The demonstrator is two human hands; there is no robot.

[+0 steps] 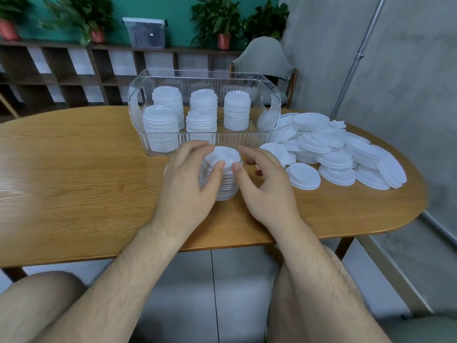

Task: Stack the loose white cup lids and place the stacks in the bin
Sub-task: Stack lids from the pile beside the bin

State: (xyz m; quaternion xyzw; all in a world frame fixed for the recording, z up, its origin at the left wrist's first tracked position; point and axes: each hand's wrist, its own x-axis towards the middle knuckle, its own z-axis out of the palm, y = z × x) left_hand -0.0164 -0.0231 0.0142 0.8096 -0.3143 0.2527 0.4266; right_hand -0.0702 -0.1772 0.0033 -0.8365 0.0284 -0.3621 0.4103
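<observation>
Left hand [188, 179] curled round a stack of lids [222, 157] at centre frame, thumb on the near side; right hand [264, 179] pinching the stack's top rim with thumb and forefinger, other fingers loosely bent. Upright on the worktop [86, 169], just before the clear bin [247, 141] holding five stacks. Loose lids [333, 154] heaped at right, beside the bin.

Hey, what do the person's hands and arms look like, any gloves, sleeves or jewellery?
The left hand and right hand are bare: no gloves, no rings, no watch or band. Both forearms are uncovered and hairy; no sleeve shows anywhere in view.
</observation>
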